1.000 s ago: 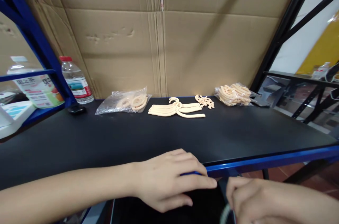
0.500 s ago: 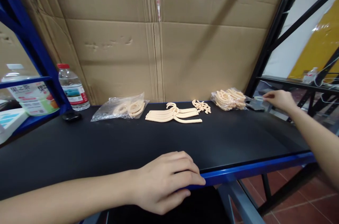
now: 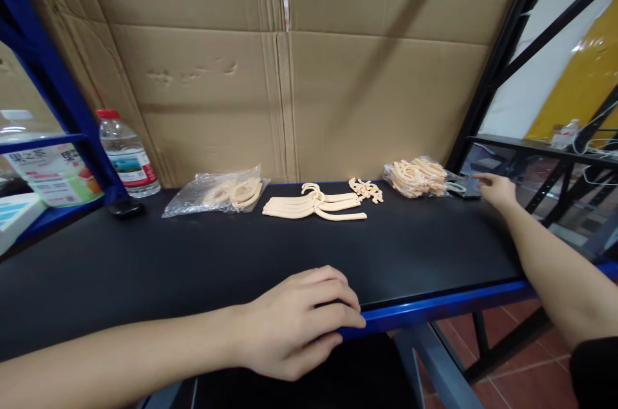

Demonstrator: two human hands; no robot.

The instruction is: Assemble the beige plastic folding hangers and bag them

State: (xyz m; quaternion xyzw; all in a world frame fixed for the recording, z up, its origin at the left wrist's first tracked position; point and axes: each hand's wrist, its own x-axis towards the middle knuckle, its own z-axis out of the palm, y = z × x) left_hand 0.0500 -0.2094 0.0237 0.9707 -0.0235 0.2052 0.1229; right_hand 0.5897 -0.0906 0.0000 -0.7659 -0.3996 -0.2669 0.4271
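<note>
My left hand (image 3: 304, 322) lies palm down over the blue front edge of the black table, fingers slightly apart and nothing in them. Far to the right, my right hand (image 3: 497, 190) hovers by a dark flat object (image 3: 467, 193), like a phone, with a pale loop on it. Its index finger points left and the other fingers are partly curled; I see nothing held. At the table's middle lie beige curved pieces (image 3: 290, 206), laid together in the shape of clothes hangers with hooks. Beside them is a pile of small beige hooked pieces (image 3: 367, 190).
A clear bag of long beige pieces (image 3: 418, 177) lies at back right, another bag with beige rings (image 3: 217, 191) at back left. A red-capped water bottle (image 3: 126, 154) and a black mouse-like object (image 3: 125, 208) stand left. Cardboard (image 3: 203, 87) walls the back.
My right hand has moved left and slightly down, and its pinched fingers have loosened beside the dark flat object. The left hand stays on the table edge; the view has shifted slightly.
</note>
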